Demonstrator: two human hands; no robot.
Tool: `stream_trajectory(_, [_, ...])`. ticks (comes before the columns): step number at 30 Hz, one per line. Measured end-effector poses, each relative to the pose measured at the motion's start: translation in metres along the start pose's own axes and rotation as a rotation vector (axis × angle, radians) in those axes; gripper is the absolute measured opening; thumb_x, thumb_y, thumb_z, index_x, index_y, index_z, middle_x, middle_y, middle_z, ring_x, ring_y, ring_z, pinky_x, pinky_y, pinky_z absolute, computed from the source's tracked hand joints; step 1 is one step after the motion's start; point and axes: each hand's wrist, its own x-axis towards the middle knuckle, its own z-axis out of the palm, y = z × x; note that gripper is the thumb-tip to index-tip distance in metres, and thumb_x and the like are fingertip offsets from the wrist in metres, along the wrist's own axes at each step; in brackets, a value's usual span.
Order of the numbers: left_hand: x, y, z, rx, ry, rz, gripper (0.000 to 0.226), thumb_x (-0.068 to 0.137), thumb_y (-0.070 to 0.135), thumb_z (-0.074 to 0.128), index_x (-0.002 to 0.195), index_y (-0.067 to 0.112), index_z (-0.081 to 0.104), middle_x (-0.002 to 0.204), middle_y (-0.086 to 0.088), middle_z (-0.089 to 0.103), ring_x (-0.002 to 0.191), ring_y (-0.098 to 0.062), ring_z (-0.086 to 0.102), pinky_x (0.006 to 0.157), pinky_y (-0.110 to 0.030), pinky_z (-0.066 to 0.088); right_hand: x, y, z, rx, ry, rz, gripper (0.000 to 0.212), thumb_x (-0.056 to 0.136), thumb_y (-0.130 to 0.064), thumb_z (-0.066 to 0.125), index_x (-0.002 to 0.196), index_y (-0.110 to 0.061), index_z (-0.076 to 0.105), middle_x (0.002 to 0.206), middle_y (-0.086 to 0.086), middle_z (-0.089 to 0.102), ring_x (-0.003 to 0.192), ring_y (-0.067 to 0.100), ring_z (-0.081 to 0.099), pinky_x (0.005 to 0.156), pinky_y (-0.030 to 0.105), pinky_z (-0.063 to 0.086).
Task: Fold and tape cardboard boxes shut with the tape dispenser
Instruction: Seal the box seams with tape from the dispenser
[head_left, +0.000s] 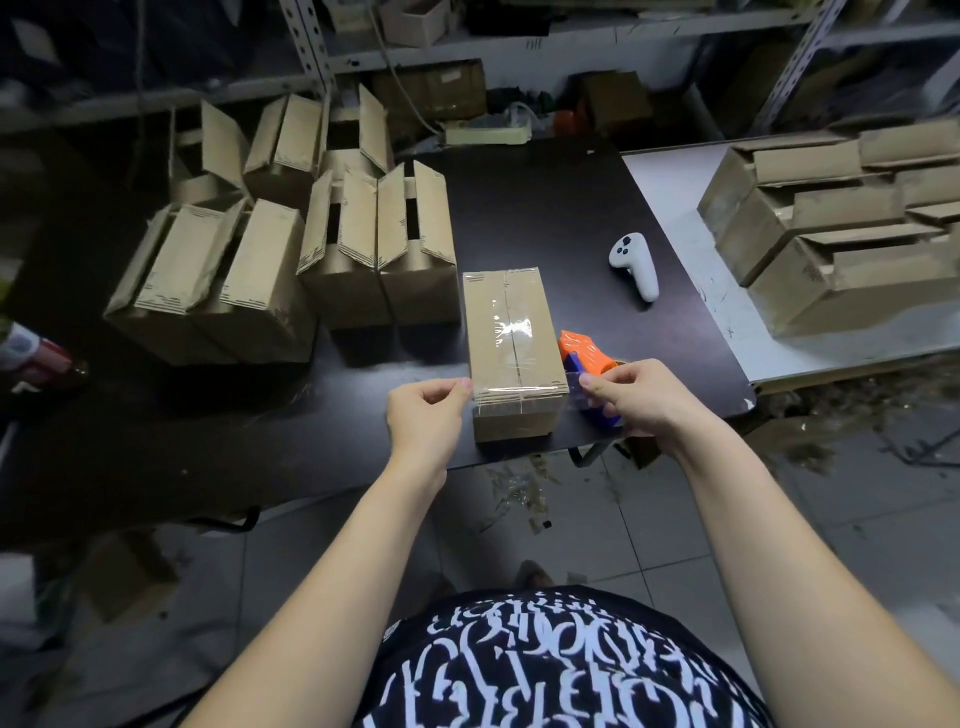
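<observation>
Closest in, a black shirt with white lettering (561, 665) fills the bottom edge, and two bare forearms reach out from it over the tiled floor (649, 519) towards the dark tabletop (545, 208).

The left hand (423, 415) is at the near left corner of the cardboard box (511, 322), its fingers (460, 387) curled and pinching one end of the clear tape (519, 391). The right hand (644, 400) is at the near right corner, thumb and forefinger pinching the tape there. The strip lies across the near end of the box top, between the two hands. More tape runs along the centre seam, and the flaps are down.

That box sits at the near edge of the dark tabletop. The orange and blue tape dispenser (579, 349) lies just beside its right side, partly under the right hand; whether the lower fingers also grip its handle, I can't tell.

To the left, a cluster of open cardboard boxes (291, 260) stands with flaps up. A white handheld controller (638, 265) lies farther right on the dark surface. Far right, a pile of cardboard boxes (831, 228) rests on a white tabletop (727, 312). Metal shelving (519, 47) runs along the far side.
</observation>
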Motion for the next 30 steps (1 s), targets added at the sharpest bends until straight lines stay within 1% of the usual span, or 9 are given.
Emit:
stream_trajectory(8, [0.011, -0.014, 0.005, -0.024, 0.011, -0.065, 0.006, 0.093, 0.019, 0.075, 0.092, 0.015, 0.079, 0.081, 0.015, 0.07, 0.083, 0.004, 0.061, 0.07, -0.017, 0.045, 0.012, 0.001, 0.006, 0.047, -0.062, 0.097, 0.035, 0.091, -0.038, 0.077, 0.083, -0.004, 0.077, 0.084, 0.008, 0.065, 0.074, 0.019, 0.052, 0.068, 0.034, 0.04])
stream_trajectory(12, [0.01, -0.021, 0.01, -0.147, 0.003, -0.172, 0.007, 0.092, 0.02, 0.076, 0.085, 0.019, 0.077, 0.082, 0.011, 0.072, 0.082, -0.006, 0.062, 0.081, -0.022, 0.049, 0.016, 0.008, 0.009, 0.142, -0.138, 0.184, 0.022, 0.092, -0.036, 0.076, 0.084, -0.016, 0.078, 0.084, -0.001, 0.07, 0.069, 0.013, 0.05, 0.058, 0.027, 0.032])
stream_trajectory(16, [0.005, -0.022, 0.015, -0.227, 0.003, -0.264, 0.017, 0.094, 0.024, 0.073, 0.106, 0.012, 0.077, 0.088, 0.008, 0.071, 0.078, -0.007, 0.059, 0.071, -0.019, 0.043, 0.022, 0.018, 0.012, 0.249, -0.193, 0.233, 0.021, 0.091, -0.037, 0.077, 0.088, -0.016, 0.078, 0.079, -0.004, 0.07, 0.065, 0.01, 0.051, 0.048, 0.021, 0.032])
stream_trajectory(19, [0.004, -0.022, 0.016, -0.26, -0.037, -0.346, 0.03, 0.098, 0.03, 0.068, 0.125, 0.017, 0.071, 0.114, 0.002, 0.072, 0.091, -0.013, 0.06, 0.069, -0.022, 0.042, 0.024, 0.026, 0.015, 0.357, -0.162, 0.246, 0.027, 0.087, -0.035, 0.081, 0.109, -0.021, 0.073, 0.084, 0.0, 0.072, 0.064, 0.011, 0.053, 0.048, 0.021, 0.036])
stream_trajectory(21, [0.004, -0.022, 0.017, -0.251, -0.07, -0.358, 0.029, 0.101, 0.031, 0.063, 0.126, 0.02, 0.071, 0.121, 0.001, 0.071, 0.102, -0.016, 0.062, 0.072, -0.023, 0.041, 0.025, 0.033, 0.02, 0.41, -0.125, 0.218, 0.036, 0.082, -0.036, 0.086, 0.112, -0.022, 0.07, 0.088, 0.005, 0.07, 0.063, 0.012, 0.053, 0.048, 0.022, 0.041])
stream_trajectory(24, [0.005, -0.02, 0.021, -0.213, -0.118, -0.312, 0.03, 0.107, 0.028, 0.051, 0.132, 0.024, 0.066, 0.126, 0.001, 0.069, 0.121, -0.021, 0.06, 0.069, -0.021, 0.039, 0.023, 0.039, 0.024, 0.487, -0.091, 0.115, 0.033, 0.073, -0.033, 0.089, 0.094, -0.011, 0.075, 0.085, 0.008, 0.069, 0.066, 0.014, 0.064, 0.058, 0.024, 0.051])
stream_trajectory(26, [0.008, -0.022, 0.023, -0.188, -0.165, -0.278, 0.035, 0.109, 0.024, 0.045, 0.141, 0.029, 0.057, 0.133, -0.002, 0.065, 0.125, -0.024, 0.057, 0.068, -0.022, 0.038, 0.02, 0.04, 0.026, 0.521, -0.065, 0.022, 0.023, 0.077, -0.022, 0.086, 0.092, -0.008, 0.076, 0.087, 0.008, 0.077, 0.084, 0.021, 0.076, 0.074, 0.027, 0.059])
stream_trajectory(28, [0.013, -0.027, 0.023, -0.123, -0.187, -0.26, 0.038, 0.109, 0.02, 0.043, 0.142, 0.036, 0.053, 0.136, -0.003, 0.06, 0.124, -0.024, 0.054, 0.073, -0.026, 0.04, 0.019, 0.043, 0.026, 0.415, -0.01, -0.081, 0.015, 0.082, -0.019, 0.086, 0.094, -0.014, 0.079, 0.093, 0.002, 0.079, 0.097, 0.022, 0.075, 0.08, 0.03, 0.059])
stream_trajectory(30, [0.016, -0.033, 0.018, -0.029, -0.161, -0.224, 0.041, 0.108, 0.015, 0.044, 0.142, 0.036, 0.052, 0.13, -0.005, 0.058, 0.109, -0.019, 0.056, 0.076, -0.026, 0.042, 0.018, 0.047, 0.023, 0.219, 0.06, -0.18, 0.012, 0.082, -0.024, 0.087, 0.093, -0.025, 0.081, 0.098, -0.005, 0.078, 0.102, 0.017, 0.072, 0.084, 0.034, 0.058])
